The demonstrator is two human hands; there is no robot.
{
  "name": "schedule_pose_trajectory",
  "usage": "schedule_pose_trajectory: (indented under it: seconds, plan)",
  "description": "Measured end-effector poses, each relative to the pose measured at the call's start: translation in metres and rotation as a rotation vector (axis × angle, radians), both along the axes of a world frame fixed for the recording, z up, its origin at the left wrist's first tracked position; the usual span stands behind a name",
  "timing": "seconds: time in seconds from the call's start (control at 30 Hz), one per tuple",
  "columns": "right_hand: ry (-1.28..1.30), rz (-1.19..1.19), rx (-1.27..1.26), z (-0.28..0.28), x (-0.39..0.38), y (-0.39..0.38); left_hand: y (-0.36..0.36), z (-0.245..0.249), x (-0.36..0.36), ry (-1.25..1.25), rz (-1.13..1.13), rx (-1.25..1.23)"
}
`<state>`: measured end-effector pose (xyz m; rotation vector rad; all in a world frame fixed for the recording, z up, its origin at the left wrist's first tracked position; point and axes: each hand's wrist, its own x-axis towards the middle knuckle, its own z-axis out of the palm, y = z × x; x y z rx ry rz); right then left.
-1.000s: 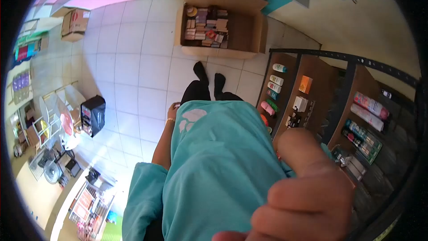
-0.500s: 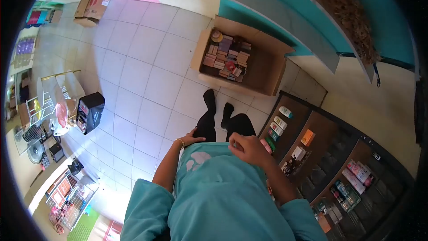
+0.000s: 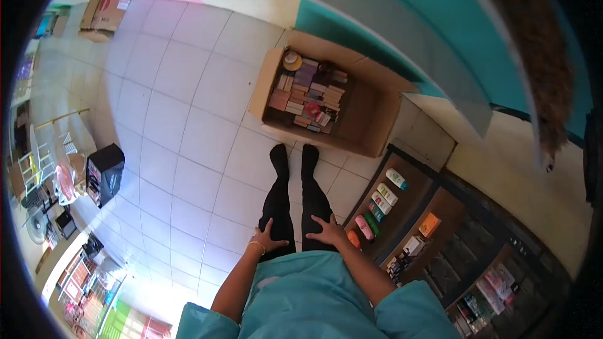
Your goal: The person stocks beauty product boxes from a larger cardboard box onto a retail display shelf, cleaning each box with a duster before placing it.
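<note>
Cardboard box (image 3: 370, 116): stood open, far, just beyond the feet (image 3: 309, 163); small packets (image 3: 303, 93) lay in its left part.
Black container (image 3: 112, 179): stood well left, its contents too small to tell.
Shelf (image 3: 416, 186): held bottles (image 3: 387, 194) at right.
Left hand (image 3: 270, 238): rested on the left leg (image 3: 277, 207), fingers spread.
Right hand (image 3: 326, 232): rested on the right leg (image 3: 315, 204), fingers apart.

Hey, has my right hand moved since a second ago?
Yes: judged against the open cardboard box, your right hand has gone from near the camera toward the box, now at your right leg.
</note>
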<state>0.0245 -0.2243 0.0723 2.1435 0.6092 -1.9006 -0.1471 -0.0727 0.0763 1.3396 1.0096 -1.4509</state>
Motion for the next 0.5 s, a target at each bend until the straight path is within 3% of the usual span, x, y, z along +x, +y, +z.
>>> schedule_pose_trajectory:
  seconds: [0.23, 0.5]
  plan:
    - [-0.038, 0.09, -0.029, -0.048, -0.009, -0.001, -0.005, -0.032, 0.018, 0.091, -0.034, -0.106]
    - [-0.073, 0.182, 0.043, -0.056, -0.005, 0.011, 0.004, -0.062, 0.025, 0.07, 0.029, -0.173]
